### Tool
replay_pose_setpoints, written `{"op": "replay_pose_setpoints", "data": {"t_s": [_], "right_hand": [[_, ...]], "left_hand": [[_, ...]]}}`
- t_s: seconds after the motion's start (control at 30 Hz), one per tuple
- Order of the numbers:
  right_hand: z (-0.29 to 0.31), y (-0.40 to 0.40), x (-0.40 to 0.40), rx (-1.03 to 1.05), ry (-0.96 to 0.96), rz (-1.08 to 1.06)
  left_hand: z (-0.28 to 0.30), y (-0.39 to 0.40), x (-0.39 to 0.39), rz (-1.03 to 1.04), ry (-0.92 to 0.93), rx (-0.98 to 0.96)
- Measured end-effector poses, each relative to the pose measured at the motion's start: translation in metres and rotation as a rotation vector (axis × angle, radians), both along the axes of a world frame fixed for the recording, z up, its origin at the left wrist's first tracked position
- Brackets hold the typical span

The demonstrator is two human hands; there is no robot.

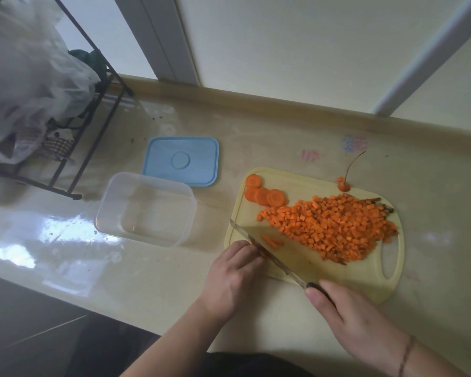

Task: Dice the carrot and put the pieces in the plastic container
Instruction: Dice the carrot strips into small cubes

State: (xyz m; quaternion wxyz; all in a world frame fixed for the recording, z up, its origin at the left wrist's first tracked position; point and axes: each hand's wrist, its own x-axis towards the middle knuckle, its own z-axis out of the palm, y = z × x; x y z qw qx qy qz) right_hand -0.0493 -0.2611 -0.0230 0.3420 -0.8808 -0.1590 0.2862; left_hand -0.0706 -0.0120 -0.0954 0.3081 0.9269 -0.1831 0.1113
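a: head view, what's the right hand [356, 319] doing?
b: wrapped round the knife [269, 254] handle, blade slanting across the near-left corner of the cutting board [365, 281].
a: and the left hand [233, 273]?
b: fingers curled down pinching a bit of carrot [260, 253] right against the blade, few strips just past it.
a: rest of the carrot?
b: big pile of diced pieces [335, 227] mid-board, slices [264, 194] at far-left corner, root tip [343, 186] at far edge.
a: plastic container [144, 209]?
b: left of board, no carrot in it. blue lid [180, 161] behind it.
a: any writing?
b: none readable.
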Motion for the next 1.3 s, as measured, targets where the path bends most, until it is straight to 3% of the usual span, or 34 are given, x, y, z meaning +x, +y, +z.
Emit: {"op": "replay_pose_setpoints", "data": {"t_s": [0.3,0.57,1.03,1.3], "right_hand": [[-0.007,0.013,0.005,-0.088,0.003,0.031],[-0.005,0.015,0.013,-0.013,0.028,-0.043],[-0.001,-0.003,-0.007,-0.075,0.037,0.000],[-0.006,0.035,0.013,-0.055,0.022,0.013]], "left_hand": [[-0.007,0.002,-0.001,0.002,-0.001,-0.009],[-0.008,0.003,-0.004,0.019,-0.012,0.052],[-0.008,0.003,-0.006,0.029,0.020,-0.043],[-0.009,0.001,-0.006,0.045,0.020,-0.060]]}}
